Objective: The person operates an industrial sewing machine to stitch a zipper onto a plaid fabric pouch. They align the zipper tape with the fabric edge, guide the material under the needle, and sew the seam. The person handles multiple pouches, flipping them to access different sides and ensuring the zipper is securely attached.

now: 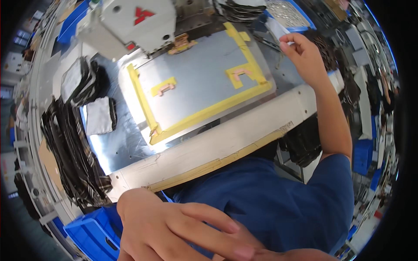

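At upper right my right hand (302, 56) pinches a small white piece (274, 28), which looks like fabric or paper, beside a metal tool. Close to the camera at the bottom, my left hand (183, 226) has its fingers stretched out over skin beneath, holding nothing visible. A metal plate (196, 82) edged with yellow tape, carrying small tan clips (165, 89), lies under the white head of a machine (130, 24). A white rail (230, 126) runs along the front of the steel table (113, 156).
Dark folded fabric pieces (69, 148) and pale fabric stacks (98, 115) lie at left. A blue tray of small parts (289, 13) and more dark pieces (235, 11) are at the back. Blue bins (91, 232) sit lower left; a crowded workshop surrounds the table.
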Tool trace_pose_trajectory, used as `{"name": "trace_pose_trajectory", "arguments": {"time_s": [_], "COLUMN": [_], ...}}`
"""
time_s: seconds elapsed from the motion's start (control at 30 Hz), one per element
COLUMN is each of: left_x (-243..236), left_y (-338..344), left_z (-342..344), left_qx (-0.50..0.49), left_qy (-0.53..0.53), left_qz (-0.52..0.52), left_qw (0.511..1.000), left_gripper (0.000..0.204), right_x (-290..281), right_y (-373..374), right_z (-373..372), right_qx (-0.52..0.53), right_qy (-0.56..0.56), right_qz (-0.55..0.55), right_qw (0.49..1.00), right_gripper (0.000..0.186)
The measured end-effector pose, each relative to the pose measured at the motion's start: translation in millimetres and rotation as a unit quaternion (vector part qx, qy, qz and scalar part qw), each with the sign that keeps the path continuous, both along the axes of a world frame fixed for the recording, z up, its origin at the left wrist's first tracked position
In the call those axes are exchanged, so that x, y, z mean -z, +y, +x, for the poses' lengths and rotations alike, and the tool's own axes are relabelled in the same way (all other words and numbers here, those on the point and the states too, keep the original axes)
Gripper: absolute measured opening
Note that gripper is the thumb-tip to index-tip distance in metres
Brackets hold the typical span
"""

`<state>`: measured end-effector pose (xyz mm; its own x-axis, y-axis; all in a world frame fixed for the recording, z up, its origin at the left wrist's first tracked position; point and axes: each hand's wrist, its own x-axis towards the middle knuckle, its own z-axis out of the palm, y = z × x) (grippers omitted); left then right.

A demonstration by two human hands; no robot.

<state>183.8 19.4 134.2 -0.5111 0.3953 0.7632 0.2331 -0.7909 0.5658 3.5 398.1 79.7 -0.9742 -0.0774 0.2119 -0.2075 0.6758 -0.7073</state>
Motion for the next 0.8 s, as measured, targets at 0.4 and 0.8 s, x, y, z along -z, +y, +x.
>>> {"name": "trace_pose_trajectory", "arguments": {"time_s": [0.4, 0.8], "left_x": [112, 103], "left_y": [-162, -271], "left_z": [-36, -57], "left_qx": [-0.687, -0.754], "left_qy": [0.033, -0.034], "left_qz": [-0.647, -0.65], "left_qw": [0.328, 0.083], "left_gripper": [0.03, 0.038], "right_x": [71, 76], "right_y": [-66, -76], "right_z": [19, 21], "right_qx": [-0.133, -0.154], "right_qy": [-0.075, -0.049], "right_qz": [0.016, 0.023], "right_qw": [0.988, 0.987], "right_gripper": [0.015, 0.007]}}
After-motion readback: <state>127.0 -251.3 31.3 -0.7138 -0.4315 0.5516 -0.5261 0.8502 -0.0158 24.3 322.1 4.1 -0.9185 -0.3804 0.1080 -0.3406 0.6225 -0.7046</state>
